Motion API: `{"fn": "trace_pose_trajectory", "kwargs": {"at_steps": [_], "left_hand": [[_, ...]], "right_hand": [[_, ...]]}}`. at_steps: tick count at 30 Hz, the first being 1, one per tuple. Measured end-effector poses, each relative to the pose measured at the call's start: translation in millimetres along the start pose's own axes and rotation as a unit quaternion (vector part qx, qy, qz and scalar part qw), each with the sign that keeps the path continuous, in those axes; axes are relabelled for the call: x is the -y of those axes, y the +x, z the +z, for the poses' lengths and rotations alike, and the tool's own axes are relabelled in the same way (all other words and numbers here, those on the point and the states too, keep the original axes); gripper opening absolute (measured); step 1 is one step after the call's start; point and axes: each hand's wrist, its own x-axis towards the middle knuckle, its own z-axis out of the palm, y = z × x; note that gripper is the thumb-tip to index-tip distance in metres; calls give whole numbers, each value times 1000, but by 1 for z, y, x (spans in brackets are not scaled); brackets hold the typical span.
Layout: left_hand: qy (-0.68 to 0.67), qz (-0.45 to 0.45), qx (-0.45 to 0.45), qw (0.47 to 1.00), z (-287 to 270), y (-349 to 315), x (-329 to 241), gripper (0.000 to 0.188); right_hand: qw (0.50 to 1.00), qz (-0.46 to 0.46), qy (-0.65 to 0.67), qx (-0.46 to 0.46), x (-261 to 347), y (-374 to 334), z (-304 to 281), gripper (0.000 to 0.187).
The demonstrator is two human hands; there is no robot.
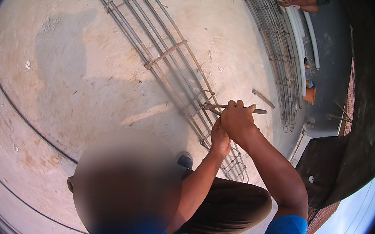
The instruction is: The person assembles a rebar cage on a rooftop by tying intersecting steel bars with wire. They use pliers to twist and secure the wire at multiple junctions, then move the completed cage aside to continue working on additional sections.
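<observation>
A long cage of tied steel bars (166, 53) with square stirrups runs from the upper left down to beside my knee. My right hand (238, 121) is wrapped round the handles of dark metal pincers (216, 106). One handle sticks out to the right past the fingers. The pincers' jaws touch the cage where a stirrup crosses a long bar. Just below, my left hand (220, 138) is closed against the right hand, at the lower handle; its fingertips are partly hidden.
More steel cages (278, 53) lie at the right, alongside white pipes (298, 42) and an orange pot (310, 96). A short flat piece (263, 99) lies on the concrete floor (56, 103). Another person's hand (285, 3) shows at the top right. Dark cloth (324, 163) hangs at right.
</observation>
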Motion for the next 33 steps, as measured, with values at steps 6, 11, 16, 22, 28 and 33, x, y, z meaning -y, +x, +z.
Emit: {"fn": "trace_pose_trajectory", "kwargs": {"at_steps": [6, 11, 16, 22, 28, 33], "left_hand": [[-95, -23, 26, 995, 11, -11, -7, 48], [-158, -32, 53, 986, 11, -17, -4, 48], [-184, -118, 62, 974, -1, -25, -17, 38], [-225, -159, 102, 956, -17, -19, -23, 49], [34, -267, 8, 963, 13, -4, -70, 77], [177, -223, -59, 957, 15, 17, -78, 62]], "right_hand": [[989, -1, -143, -28, 18, 7, 17, 41], [987, 3, -149, -63, 28, 2, 32, 41], [993, -43, -82, -67, 13, -2, 29, 50], [992, -25, 119, 20, -16, 8, 15, 56], [976, -43, 206, 49, -20, 4, 17, 47], [929, -88, 331, 139, -41, 25, 20, 37]]}}
